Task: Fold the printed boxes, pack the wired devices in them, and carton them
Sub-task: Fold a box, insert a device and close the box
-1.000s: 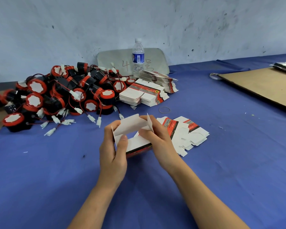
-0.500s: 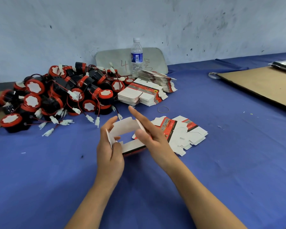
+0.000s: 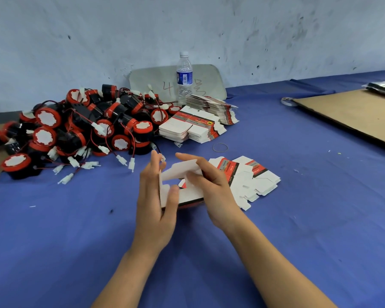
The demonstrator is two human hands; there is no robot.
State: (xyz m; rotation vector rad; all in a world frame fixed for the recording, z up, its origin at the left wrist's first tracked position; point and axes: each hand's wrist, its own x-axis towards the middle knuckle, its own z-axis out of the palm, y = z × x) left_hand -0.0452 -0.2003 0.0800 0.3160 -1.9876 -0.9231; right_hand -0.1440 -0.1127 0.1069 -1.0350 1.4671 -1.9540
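White box (image 3: 180, 169), fingers (image 3: 152, 167) of left hand (image 3: 154, 207) straighter than before

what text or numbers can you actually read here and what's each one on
"4": handwritten in red on the grey board.
Mark right of it: partly behind the bottle, unreadable.
Bottle's label: barcode, words too small.
Stacked flat boxes, red bands: too blurred.
Half-folded box in left hand and right hand: nothing readable.

Cardboard sheet (image 3: 351, 116) past the right edge; lettering on the flat boxes (image 3: 193, 127) illegible.
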